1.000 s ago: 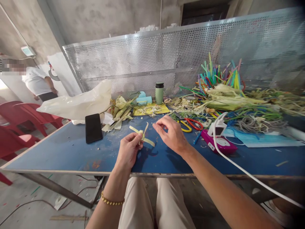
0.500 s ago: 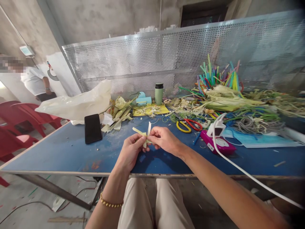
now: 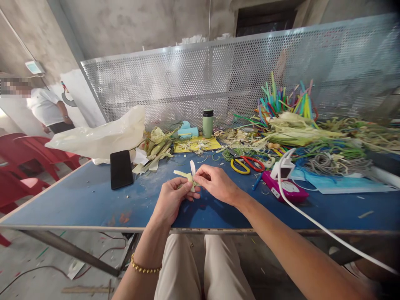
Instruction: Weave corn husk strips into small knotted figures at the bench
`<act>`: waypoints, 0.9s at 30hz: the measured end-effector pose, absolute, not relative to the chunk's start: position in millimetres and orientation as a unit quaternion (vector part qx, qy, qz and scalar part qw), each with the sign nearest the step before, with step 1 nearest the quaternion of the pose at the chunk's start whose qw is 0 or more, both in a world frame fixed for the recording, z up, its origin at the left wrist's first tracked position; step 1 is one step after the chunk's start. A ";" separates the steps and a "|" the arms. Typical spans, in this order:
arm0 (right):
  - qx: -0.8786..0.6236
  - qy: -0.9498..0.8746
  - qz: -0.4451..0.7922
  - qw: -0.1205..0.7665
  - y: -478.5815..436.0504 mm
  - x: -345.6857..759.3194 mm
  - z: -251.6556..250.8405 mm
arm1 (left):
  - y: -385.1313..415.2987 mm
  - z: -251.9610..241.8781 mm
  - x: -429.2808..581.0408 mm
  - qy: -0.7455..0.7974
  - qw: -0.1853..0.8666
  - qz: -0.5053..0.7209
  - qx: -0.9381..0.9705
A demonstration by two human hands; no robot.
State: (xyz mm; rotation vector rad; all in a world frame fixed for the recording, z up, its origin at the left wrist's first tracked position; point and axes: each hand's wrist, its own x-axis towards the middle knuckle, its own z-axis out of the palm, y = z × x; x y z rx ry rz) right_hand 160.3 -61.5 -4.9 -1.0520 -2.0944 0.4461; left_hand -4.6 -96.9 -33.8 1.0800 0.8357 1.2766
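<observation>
pale strips [image 3: 189,177]: partly hidden | red chairs [image 3: 11,148]: cut off left

A bare grey concrete wall [image 3: 140,25] rises at twelve o'clock behind a perforated metal screen [image 3: 168,79], with a dark, framed opening [image 3: 265,18] at one. Red plastic chairs [image 3: 40,146] stand at nine, a bright patch [image 3: 2,116] above them, beside a blue-topped table [image 3: 78,204]. Scraps [image 3: 76,266] litter the grey floor [image 3: 34,254] at eight.
</observation>
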 end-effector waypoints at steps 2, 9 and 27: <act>-0.405 -0.815 0.068 0.410 -61.7 160.4 -4.7 | -95.3 -33.9 -5.0 0.353 0.604 0.570 0.431; -0.365 -0.837 0.002 0.409 -69.0 154.9 -5.7 | -87.4 -36.2 -5.4 0.330 0.592 0.639 0.364; -0.365 -0.841 0.096 0.386 -69.0 147.0 -13.9 | -87.4 -32.8 -4.1 0.319 0.613 0.653 0.310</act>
